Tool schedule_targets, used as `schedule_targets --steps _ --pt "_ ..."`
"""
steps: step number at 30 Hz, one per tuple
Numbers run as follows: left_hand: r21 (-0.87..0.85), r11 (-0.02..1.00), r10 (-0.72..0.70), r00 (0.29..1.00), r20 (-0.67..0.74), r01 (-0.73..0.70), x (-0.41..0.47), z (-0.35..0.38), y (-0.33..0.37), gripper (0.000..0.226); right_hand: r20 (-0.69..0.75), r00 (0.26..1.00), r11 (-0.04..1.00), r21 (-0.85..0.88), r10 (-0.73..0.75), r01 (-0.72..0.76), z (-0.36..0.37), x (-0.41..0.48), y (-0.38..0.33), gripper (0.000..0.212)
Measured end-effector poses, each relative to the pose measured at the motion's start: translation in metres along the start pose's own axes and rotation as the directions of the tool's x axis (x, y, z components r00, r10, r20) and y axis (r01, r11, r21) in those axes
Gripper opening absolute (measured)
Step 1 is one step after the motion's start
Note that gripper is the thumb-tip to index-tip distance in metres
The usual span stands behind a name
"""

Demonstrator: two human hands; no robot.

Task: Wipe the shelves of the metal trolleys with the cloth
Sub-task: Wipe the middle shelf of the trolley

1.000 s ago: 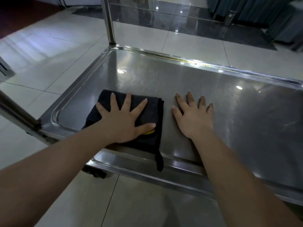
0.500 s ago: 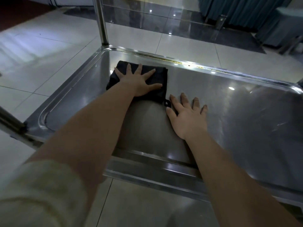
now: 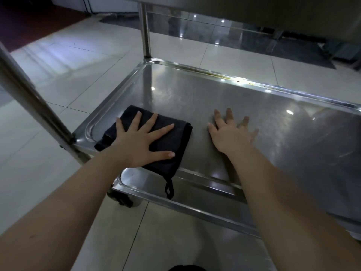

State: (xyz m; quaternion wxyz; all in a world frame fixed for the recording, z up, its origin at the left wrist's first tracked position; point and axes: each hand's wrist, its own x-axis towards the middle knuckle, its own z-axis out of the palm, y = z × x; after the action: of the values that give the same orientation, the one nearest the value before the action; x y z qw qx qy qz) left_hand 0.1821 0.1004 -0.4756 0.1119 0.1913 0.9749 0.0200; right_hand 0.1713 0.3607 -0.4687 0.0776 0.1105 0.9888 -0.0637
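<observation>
A folded black cloth [image 3: 176, 141] lies on the near left corner of the trolley's lower steel shelf [image 3: 273, 118]. Its hanging loop droops over the shelf's front rim. My left hand [image 3: 143, 140] presses flat on the cloth with the fingers spread. My right hand [image 3: 229, 132] rests flat on the bare metal to the right of the cloth, fingers spread, holding nothing.
Two upright trolley posts stand at the left: one at the near corner [image 3: 29, 98], one at the far corner [image 3: 145, 30]. The underside of an upper shelf [image 3: 254, 10] hangs above. A castor [image 3: 122, 199] sits under the near corner. Pale floor tiles [image 3: 58, 61] surround the trolley.
My left hand has drawn the cloth back from the far left corner of the shelf to the near left corner. My right hand has stayed flat on the shelf.
</observation>
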Motion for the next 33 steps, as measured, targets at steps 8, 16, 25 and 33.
schedule_targets --steps 8,16,25,33 --pt "-0.144 0.989 -0.019 1.000 -0.010 0.018 0.001 -0.005 -0.017 0.073 -0.106 0.985 0.982 0.122 -0.134 0.147 0.017 0.013 -0.054 0.054" --pt "-0.006 0.993 -0.119 0.991 -0.063 0.119 0.104 -0.030 -0.054 0.081 -0.057 0.986 0.987 -0.020 -0.160 0.159 0.024 0.013 -0.054 0.057" --pt "0.030 0.991 -0.123 0.988 -0.097 0.127 0.195 -0.052 -0.038 0.077 -0.106 0.982 0.987 -0.051 -0.158 0.153 0.029 0.017 -0.053 0.057" --pt "0.005 0.996 -0.090 0.996 -0.028 0.090 0.102 -0.031 -0.057 0.077 -0.101 0.983 0.988 0.001 -0.151 0.151 0.027 0.016 -0.052 0.055"
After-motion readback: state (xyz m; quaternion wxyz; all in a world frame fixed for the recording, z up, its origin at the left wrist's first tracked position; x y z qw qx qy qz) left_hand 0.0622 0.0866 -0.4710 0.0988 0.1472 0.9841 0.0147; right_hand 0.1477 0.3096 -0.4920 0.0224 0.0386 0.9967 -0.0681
